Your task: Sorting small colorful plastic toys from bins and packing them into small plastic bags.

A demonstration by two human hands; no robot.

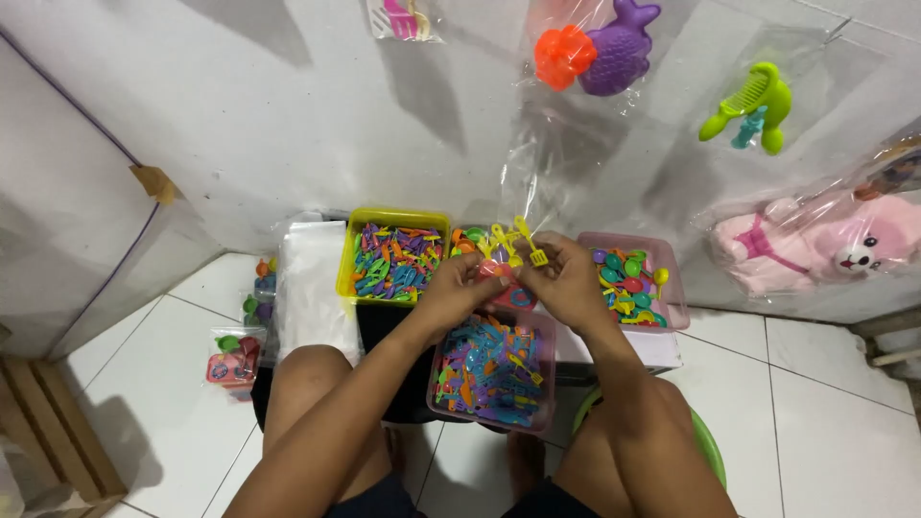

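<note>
Both hands meet above the bins: the left hand [459, 286] and the right hand [566, 280] are closed together on a small bunch of toy utensils [513, 251], yellow handles fanning up out of the fingers and a red piece pinched between the thumbs; exactly how many pieces are in the grip is hard to make out. The hands hide most of the middle bin behind them, so its contents cannot be read. The yellow bin [391, 259] sits to the left, the pink bin [635, 281] to the right, and the clear tub [491, 370] lies just below the wrists, partly covered by the forearms. Bagged toys on the wall are blurred by glare.
</note>
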